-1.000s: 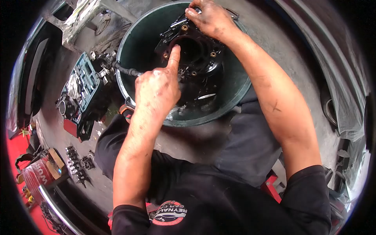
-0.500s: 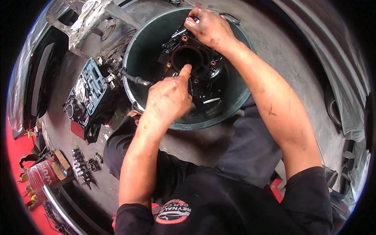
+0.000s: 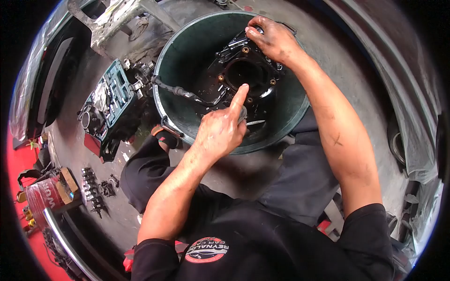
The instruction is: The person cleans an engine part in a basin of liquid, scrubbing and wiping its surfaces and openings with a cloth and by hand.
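A wet black part with a round bore and brass inserts, which looks like an intake manifold (image 3: 259, 89), sits tilted inside a dark green tub (image 3: 161, 51). My right hand (image 3: 272, 40) grips its far upper edge, thumb and fingers curled over it. My left hand (image 3: 220, 129) is at the near side, its index finger stretched out to the bore's lower rim. Its other fingers are curled round something greyish that is mostly hidden. A black ribbed hose or handle (image 3: 178, 90) hangs over the tub's left rim and reaches toward the manifold.
Left of the tub are an open tool case (image 3: 115, 96) and metal parts (image 3: 140, 75). A crankshaft (image 3: 91, 189) lies on the floor near a red container (image 3: 44, 194). A worn plastic chair (image 3: 117, 21) stands at upper left, and plastic sheeting (image 3: 412, 122) hangs at right.
The manifold has shifted right within the tub, and both hands have moved right with it. More of the black hose or handle now shows. The camera view has shifted slightly.
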### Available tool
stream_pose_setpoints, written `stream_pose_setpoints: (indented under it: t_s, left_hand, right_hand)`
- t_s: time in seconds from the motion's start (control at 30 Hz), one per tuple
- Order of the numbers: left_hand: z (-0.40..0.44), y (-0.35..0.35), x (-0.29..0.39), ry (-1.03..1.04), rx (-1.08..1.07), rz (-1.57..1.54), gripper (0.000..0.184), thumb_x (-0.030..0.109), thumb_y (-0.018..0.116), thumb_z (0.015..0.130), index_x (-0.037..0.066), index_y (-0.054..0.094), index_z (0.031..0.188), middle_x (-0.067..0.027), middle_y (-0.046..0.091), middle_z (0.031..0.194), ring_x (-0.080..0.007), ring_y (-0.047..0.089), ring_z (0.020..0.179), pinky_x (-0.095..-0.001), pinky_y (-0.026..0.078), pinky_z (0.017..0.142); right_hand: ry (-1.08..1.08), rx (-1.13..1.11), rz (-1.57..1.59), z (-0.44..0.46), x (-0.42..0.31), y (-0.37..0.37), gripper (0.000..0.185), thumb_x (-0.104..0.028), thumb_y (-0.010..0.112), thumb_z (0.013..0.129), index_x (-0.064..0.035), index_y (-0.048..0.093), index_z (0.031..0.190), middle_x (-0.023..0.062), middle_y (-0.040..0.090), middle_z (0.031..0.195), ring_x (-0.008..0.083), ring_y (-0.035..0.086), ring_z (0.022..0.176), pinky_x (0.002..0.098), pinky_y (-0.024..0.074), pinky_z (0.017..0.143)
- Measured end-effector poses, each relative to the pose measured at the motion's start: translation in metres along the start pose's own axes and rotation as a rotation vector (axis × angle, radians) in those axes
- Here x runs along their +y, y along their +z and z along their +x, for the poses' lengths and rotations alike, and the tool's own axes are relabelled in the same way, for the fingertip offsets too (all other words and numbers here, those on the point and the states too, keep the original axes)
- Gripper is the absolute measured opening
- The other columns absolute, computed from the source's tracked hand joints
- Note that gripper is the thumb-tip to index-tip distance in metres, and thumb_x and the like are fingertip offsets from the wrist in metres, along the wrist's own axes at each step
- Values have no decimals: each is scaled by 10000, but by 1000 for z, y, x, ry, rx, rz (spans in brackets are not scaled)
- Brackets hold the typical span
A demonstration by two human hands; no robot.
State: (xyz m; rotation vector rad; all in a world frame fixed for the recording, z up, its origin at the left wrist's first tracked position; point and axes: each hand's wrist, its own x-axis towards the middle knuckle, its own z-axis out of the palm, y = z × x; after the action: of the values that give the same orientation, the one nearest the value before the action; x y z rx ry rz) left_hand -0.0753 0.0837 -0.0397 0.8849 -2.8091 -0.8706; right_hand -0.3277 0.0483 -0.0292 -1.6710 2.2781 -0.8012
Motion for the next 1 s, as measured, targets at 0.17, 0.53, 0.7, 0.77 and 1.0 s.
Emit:
stream_pose_setpoints:
  t_s: [0.17,0.53,0.7,0.77,1.0]
  left_hand:
    - [-7,30,-18,233,174,32,809,22,625,815,81,268,1538,-150,628,721,-343,645,669,-463,519,637]
    - [3,32,-7,290,337,-26,135,103,575,842,40,595,959,-115,638,744,-290,674,760,-420,537,683]
    - [1,32,-4,276,342,-16,151,141,584,820,56,615,940,-95,641,755,-265,671,769,-397,535,701]
    - [0,28,-5,260,335,-25,149,141,584,820,55,616,937,-97,646,764,-264,671,776,-395,533,709]
    - [-5,26,-13,198,202,30,158,133,572,829,47,621,952,-113,669,807,-278,678,810,-405,535,746]
  right_hand:
    - [-58,31,-16,8,21,4,413,-429,577,953,-96,643,1188,154,686,1146,328,642,1105,393,479,942]
    - [-7,8,-22,0,18,-7,377,-390,628,927,-57,675,1097,161,704,1054,245,667,1022,347,479,907]
    - [128,-37,-11,-1,5,-10,368,-383,612,936,-25,649,1013,136,660,860,198,608,833,335,469,808]
    - [131,-47,4,-1,4,-9,376,-389,606,938,-19,640,996,128,641,827,193,586,802,337,465,788]
    - [13,25,-79,3,-3,2,403,-416,586,926,-54,685,1074,199,700,987,343,669,971,394,486,867]
